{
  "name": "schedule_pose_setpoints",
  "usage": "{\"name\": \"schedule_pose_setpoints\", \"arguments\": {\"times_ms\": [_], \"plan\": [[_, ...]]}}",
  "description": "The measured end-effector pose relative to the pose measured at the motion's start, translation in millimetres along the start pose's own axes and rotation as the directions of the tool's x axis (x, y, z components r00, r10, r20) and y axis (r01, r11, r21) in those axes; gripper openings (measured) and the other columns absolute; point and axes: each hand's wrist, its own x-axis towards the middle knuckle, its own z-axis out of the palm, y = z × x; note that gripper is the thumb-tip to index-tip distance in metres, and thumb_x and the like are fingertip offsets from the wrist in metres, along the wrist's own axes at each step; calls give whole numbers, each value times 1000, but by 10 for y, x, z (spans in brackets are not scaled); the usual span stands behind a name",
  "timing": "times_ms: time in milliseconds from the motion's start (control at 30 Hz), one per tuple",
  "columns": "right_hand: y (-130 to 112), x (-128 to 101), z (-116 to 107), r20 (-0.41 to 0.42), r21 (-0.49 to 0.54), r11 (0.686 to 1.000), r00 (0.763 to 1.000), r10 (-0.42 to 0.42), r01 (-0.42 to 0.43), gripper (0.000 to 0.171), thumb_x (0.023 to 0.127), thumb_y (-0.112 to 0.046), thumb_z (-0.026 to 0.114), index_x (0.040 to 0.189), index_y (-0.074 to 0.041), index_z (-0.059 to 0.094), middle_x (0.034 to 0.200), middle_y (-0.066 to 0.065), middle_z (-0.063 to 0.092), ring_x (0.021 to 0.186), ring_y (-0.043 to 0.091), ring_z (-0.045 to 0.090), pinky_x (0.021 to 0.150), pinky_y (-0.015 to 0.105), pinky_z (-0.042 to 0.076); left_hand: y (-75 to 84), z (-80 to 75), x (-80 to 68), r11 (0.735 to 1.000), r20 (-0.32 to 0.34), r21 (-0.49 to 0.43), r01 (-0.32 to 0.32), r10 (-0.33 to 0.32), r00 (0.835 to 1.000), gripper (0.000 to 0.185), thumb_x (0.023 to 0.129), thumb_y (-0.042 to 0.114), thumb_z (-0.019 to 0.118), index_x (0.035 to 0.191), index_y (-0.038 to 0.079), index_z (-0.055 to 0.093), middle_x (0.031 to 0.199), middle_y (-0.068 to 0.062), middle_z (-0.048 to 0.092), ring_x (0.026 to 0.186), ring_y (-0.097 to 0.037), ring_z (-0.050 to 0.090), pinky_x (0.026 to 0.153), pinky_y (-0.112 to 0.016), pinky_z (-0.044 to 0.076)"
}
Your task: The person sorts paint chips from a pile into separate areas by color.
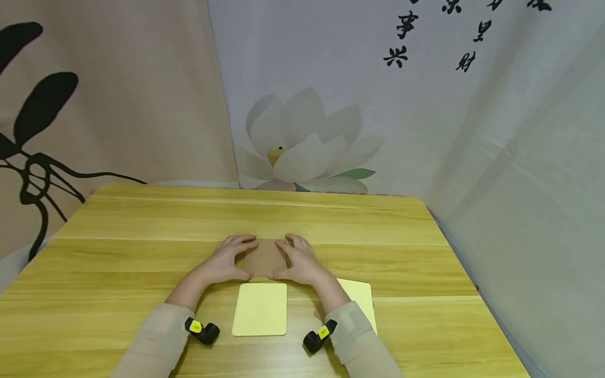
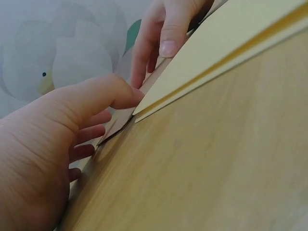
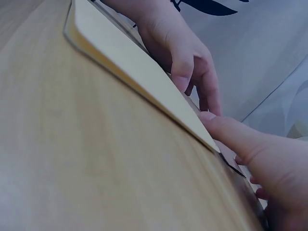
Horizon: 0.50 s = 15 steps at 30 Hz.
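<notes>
A flat brown square card lies on the wooden table between the two hands. The left hand holds its left side, thumb by the near corner and fingers by the far one. On the opposite side the right hand does the same, in mirror image. Both thumbs come close together along the near edge of the card, as the left wrist view shows with the right hand's thumb. Just in front lies a pale yellow square with rounded corners; a gap shows beneath it in the right wrist view.
Another pale yellow piece lies to the right, partly covered by the right forearm. A small brown corner peeks out beside that arm. The wooden table ends at the back against a printed curtain.
</notes>
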Motion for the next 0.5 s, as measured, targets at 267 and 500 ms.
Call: {"name": "schedule_pose_setpoints", "arguments": {"times_ms": [267,500], "plan": [[-61,-37,-54,-21,-13,999,999,-31,30,88,78,-59,70,148,-17,38,155,11,20,141,31,13,110,53,16,2,10,-20,1000,-47,-25,1,-2,999,78,71,32,81,139,8,50,150,-7,35,136,-34,23,101,-64,22],[-129,-129,-137,-47,-52,996,996,-70,67,87,78,-59,69,147,-16,39,154,13,23,140,33,16,109,55,17,28,14,-68,1000,-85,-25,-4,2,996,82,70,35,82,140,7,50,148,-8,37,136,-32,24,104,-60,17]]}}
